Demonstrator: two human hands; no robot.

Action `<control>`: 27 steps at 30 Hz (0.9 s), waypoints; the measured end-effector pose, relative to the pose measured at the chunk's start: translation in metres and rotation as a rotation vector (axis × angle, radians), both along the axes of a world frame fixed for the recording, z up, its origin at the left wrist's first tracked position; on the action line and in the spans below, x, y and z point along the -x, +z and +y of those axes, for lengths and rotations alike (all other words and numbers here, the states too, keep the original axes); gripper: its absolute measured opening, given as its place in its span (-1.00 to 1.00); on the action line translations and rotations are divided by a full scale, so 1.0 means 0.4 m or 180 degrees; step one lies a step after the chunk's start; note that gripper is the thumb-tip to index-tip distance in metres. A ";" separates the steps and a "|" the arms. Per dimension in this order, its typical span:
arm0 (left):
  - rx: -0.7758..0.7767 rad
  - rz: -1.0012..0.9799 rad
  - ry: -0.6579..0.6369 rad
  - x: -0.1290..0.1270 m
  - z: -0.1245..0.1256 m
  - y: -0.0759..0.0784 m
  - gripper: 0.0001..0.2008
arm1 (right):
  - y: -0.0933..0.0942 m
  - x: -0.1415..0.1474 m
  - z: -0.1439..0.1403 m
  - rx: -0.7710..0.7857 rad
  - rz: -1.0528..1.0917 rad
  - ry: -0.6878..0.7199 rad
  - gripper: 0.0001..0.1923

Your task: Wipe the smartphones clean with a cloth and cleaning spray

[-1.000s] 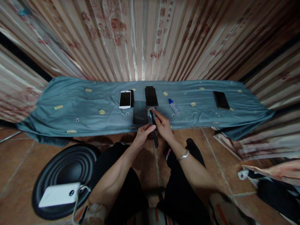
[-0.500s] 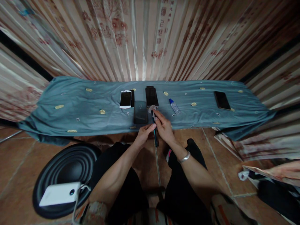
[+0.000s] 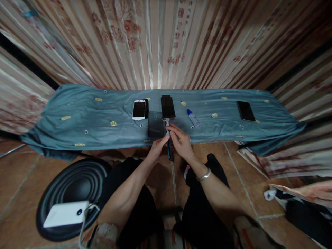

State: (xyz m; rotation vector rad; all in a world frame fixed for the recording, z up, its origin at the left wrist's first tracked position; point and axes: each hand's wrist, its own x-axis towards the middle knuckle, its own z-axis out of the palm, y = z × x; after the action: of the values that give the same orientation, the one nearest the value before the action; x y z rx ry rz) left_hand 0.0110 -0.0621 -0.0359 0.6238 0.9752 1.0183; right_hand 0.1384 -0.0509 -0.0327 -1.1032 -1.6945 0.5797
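Note:
Between my hands is a slim dark phone (image 3: 170, 151) with a bluish sheen, seen nearly edge-on past the table's front edge. My left hand (image 3: 158, 147) grips it, thumb on top. My right hand (image 3: 182, 142) has its fingers closed on a small whitish wipe (image 3: 167, 122), pressed against the phone's far end. Just beyond the wipe lies a black-screened phone (image 3: 168, 107). Left of it is a dark grey phone (image 3: 155, 125), near my left hand. A clear bottle with a blue cap (image 3: 193, 118) lies to the right of my hands.
The table has a blue-green cloth (image 3: 109, 135). A white phone (image 3: 139, 110) overlaps a dark one at left, and another dark phone (image 3: 246, 111) lies far right. A black round stool (image 3: 75, 186) at lower left bears a white power bank (image 3: 66, 214) with a cable. Curtains hang behind.
The held phone has shifted slightly left and tilted. The wipe looks narrower and more bunched, and my right fingers have moved a little left and down along the phone.

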 end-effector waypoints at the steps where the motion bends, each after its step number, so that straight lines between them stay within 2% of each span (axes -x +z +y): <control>1: 0.0020 0.0003 -0.0022 -0.001 0.000 0.001 -0.38 | 0.000 -0.001 0.000 -0.0001 -0.0009 -0.0014 -0.65; 13: -0.0022 0.0072 -0.0139 -0.004 -0.004 -0.011 -0.44 | -0.006 -0.009 0.004 0.0169 -0.0134 -0.0090 -0.59; 22: 0.0094 -0.0038 0.0212 0.024 0.021 -0.017 -0.47 | 0.003 0.003 -0.015 0.0101 0.0043 0.0318 -0.63; 27: 0.0090 -0.0091 0.0210 0.028 0.027 -0.025 -0.49 | 0.000 0.006 -0.023 0.0156 0.0026 0.0340 -0.63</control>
State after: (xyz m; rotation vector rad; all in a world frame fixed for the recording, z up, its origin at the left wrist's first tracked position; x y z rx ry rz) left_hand -0.0001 -0.0513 -0.0458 0.5552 0.9888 1.0672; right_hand 0.1359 -0.0601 -0.0328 -1.0480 -1.7482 0.6954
